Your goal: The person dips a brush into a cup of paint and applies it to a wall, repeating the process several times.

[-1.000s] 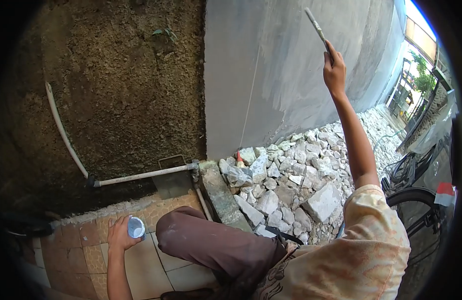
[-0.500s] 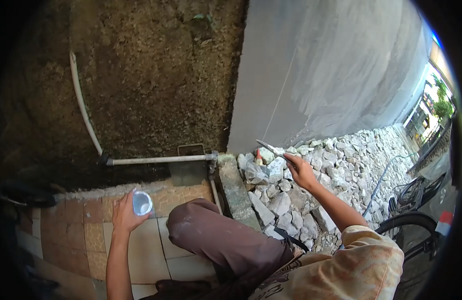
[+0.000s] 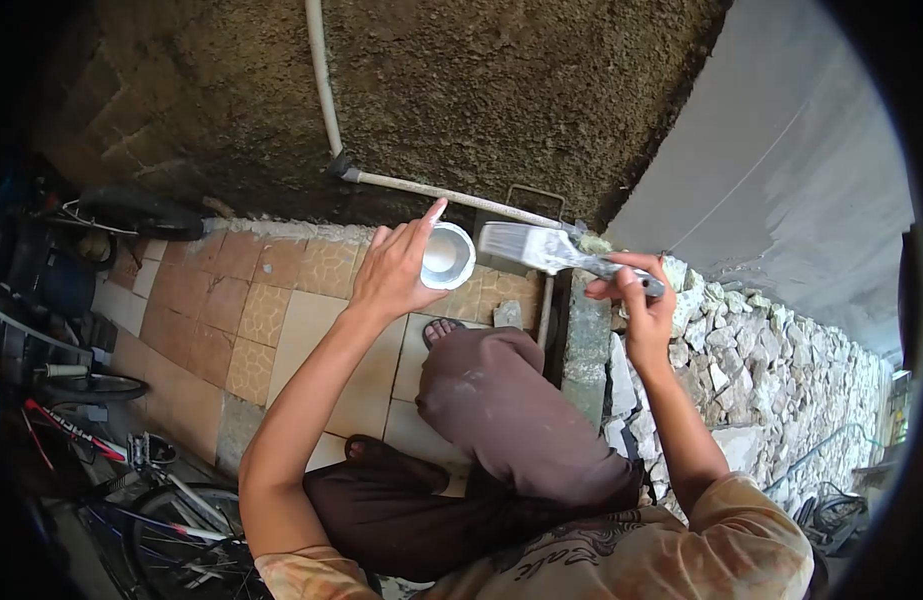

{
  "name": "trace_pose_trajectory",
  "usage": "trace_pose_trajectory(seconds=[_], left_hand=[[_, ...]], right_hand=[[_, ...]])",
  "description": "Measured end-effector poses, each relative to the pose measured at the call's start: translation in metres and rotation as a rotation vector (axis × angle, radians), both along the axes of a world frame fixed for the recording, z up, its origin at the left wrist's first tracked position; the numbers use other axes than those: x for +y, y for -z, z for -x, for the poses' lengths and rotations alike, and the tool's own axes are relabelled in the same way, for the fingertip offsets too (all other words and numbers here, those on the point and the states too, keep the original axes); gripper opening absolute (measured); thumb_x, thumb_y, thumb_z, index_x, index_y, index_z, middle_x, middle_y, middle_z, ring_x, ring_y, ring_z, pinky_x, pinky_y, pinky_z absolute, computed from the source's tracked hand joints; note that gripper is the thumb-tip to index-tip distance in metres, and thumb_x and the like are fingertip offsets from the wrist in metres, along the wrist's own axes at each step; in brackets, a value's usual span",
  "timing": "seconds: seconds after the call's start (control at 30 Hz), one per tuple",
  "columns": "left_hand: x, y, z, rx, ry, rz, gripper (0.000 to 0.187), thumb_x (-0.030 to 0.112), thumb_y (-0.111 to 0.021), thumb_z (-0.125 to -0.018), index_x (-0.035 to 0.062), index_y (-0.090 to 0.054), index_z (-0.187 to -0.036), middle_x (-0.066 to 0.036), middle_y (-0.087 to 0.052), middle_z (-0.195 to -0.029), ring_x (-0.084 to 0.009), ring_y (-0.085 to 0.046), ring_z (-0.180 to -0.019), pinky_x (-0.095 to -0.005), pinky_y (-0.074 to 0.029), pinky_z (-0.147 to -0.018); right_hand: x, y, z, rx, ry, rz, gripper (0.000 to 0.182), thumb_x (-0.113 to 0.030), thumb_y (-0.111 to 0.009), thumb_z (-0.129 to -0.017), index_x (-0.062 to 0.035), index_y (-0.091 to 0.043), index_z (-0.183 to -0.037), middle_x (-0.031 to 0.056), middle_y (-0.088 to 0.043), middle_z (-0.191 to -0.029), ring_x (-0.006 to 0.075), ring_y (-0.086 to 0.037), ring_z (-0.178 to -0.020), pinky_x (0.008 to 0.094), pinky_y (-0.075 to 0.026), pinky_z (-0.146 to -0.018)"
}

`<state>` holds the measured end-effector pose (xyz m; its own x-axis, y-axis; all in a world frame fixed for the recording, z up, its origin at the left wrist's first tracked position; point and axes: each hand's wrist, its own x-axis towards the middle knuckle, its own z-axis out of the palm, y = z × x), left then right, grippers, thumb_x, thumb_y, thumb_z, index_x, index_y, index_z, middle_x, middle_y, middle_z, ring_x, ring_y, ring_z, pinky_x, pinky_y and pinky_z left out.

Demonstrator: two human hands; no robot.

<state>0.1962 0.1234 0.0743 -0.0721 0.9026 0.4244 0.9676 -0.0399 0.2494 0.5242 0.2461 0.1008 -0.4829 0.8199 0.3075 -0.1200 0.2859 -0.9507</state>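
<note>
My left hand (image 3: pixel 393 262) is wrapped around a small cup (image 3: pixel 447 256) with a silvery, smeared rim. Some pale liquid shows at the bottom of it. Between the fingers of my right hand (image 3: pixel 645 298) is the dark handle of a paintbrush (image 3: pixel 549 250). Its wide bristles are coated white and point left, toward the cup, with a narrow gap between brush tip and rim. Both hands are above the tiled floor, in front of my bent knee.
A pale pipe (image 3: pixel 451 193) runs along the base of the rough brown wall (image 3: pixel 461 90). Smooth grey plaster (image 3: pixel 801 170) covers the wall at right, above broken rubble (image 3: pixel 751 370). Bicycles (image 3: pixel 171 530) stand at lower left. Brown and cream tiles (image 3: pixel 321 350) lie below.
The view has turned left. My right hand has brought the brush from near the grey wall to beside the cup. My left hand still holds the cup, now raised closer.
</note>
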Motion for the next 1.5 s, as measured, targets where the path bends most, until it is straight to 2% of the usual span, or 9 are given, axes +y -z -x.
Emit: trace_pose_trajectory(seconds=[0.2, 0.33, 0.37, 0.47, 0.6, 0.63, 0.77, 0.93, 1.5], left_hand=[[0.005, 0.003, -0.006, -0.006, 0.045, -0.085, 0.122, 0.033, -0.094, -0.069, 0.0062, -0.026, -0.167, -0.010, -0.068, -0.113, -0.0261, -0.066, -0.105, -0.0413, -0.046, -0.090], [0.006, 0.003, -0.019, 0.007, 0.094, -0.048, 0.122, 0.029, -0.093, -0.070, 0.0061, -0.024, -0.168, -0.010, -0.068, -0.112, -0.0262, -0.066, -0.104, -0.0405, -0.047, -0.091], [0.007, 0.003, -0.021, 0.007, 0.102, -0.030, 0.122, 0.028, -0.093, -0.071, 0.0060, -0.023, -0.168, -0.010, -0.068, -0.112, -0.0262, -0.066, -0.104, -0.0403, -0.047, -0.091], [0.005, 0.006, -0.022, 0.058, 0.096, 0.018, 0.124, 0.028, -0.093, -0.070, 0.0061, -0.022, -0.169, -0.009, -0.067, -0.112, -0.0261, -0.066, -0.104, -0.0404, -0.047, -0.092], [0.002, 0.005, -0.019, 0.019, 0.044, 0.009, 0.124, 0.031, -0.093, -0.069, 0.0059, -0.024, -0.168, -0.009, -0.068, -0.115, -0.0267, -0.067, -0.105, -0.0410, -0.046, -0.093], [0.002, 0.006, -0.018, 0.014, 0.044, 0.013, 0.124, 0.031, -0.093, -0.069, 0.0059, -0.024, -0.168, -0.009, -0.068, -0.115, -0.0267, -0.067, -0.105, -0.0410, -0.046, -0.093], [0.003, 0.007, -0.018, 0.010, 0.044, 0.098, 0.120, 0.037, -0.092, -0.069, 0.0067, -0.028, -0.167, -0.010, -0.071, -0.117, -0.0262, -0.068, -0.107, -0.0423, -0.045, -0.093], [0.007, 0.017, -0.025, 0.026, 0.106, 0.170, 0.121, 0.038, -0.092, -0.067, 0.0087, -0.030, -0.167, -0.011, -0.072, -0.118, -0.0264, -0.069, -0.111, -0.0441, -0.044, -0.095], [-0.001, 0.024, -0.024, 0.020, 0.076, 0.292, 0.133, 0.035, -0.098, -0.056, 0.0108, -0.029, -0.167, -0.012, -0.073, -0.115, -0.0286, -0.069, -0.107, -0.0414, -0.043, -0.091]], right_hand=[[-0.016, -0.010, 0.047, -0.241, -0.157, -0.284, 0.020, -0.016, -0.062, -0.106, -0.0025, -0.070, -0.118, 0.0128, -0.079, -0.096, 0.0176, -0.078, -0.087, 0.0329, -0.058, -0.078], [-0.013, -0.006, 0.085, -0.450, -0.245, -0.466, 0.021, -0.019, -0.067, -0.102, -0.0049, -0.068, -0.118, 0.0209, -0.077, -0.095, 0.0368, -0.076, -0.081, 0.0425, -0.059, -0.073], [-0.005, 0.019, 0.096, -0.329, -0.199, -0.640, 0.021, -0.019, -0.066, -0.103, -0.0054, -0.070, -0.118, 0.0181, -0.072, -0.078, 0.0296, -0.069, -0.056, 0.0388, -0.052, -0.059], [-0.013, -0.004, 0.096, -0.491, -0.252, -0.427, 0.021, -0.019, -0.067, -0.101, -0.0048, -0.068, -0.115, 0.0247, -0.074, -0.091, 0.0432, -0.072, -0.081, 0.0477, -0.056, -0.071], [-0.018, 0.011, 0.077, -0.243, -0.121, -0.269, 0.023, -0.022, -0.064, -0.105, -0.0034, -0.069, -0.117, 0.0166, -0.077, -0.086, 0.0274, -0.077, -0.075, 0.0384, -0.056, -0.067], [-0.015, 0.022, 0.071, -0.230, -0.113, -0.232, 0.025, -0.022, -0.062, -0.107, -0.0034, -0.070, -0.122, 0.0101, -0.078, -0.087, 0.0150, -0.072, -0.070, 0.0312, -0.054, -0.065], [-0.011, 0.047, 0.045, -0.221, -0.127, -0.027, 0.029, -0.020, -0.062, -0.107, -0.0040, -0.070, -0.129, 0.0058, -0.079, -0.090, 0.0077, -0.058, -0.065, 0.0265, -0.050, -0.063], [-0.024, 0.043, 0.022, -0.254, -0.176, -0.409, 0.027, -0.011, -0.071, -0.099, -0.0018, -0.073, -0.124, 0.0181, -0.076, -0.110, 0.0329, -0.075, -0.093, 0.0393, -0.058, -0.084], [-0.036, 0.042, 0.034, -0.260, -0.243, -0.452, 0.027, -0.008, -0.071, -0.097, -0.0052, -0.072, -0.123, 0.0167, -0.072, -0.099, 0.0387, -0.070, -0.090, 0.0442, -0.056, -0.078]])
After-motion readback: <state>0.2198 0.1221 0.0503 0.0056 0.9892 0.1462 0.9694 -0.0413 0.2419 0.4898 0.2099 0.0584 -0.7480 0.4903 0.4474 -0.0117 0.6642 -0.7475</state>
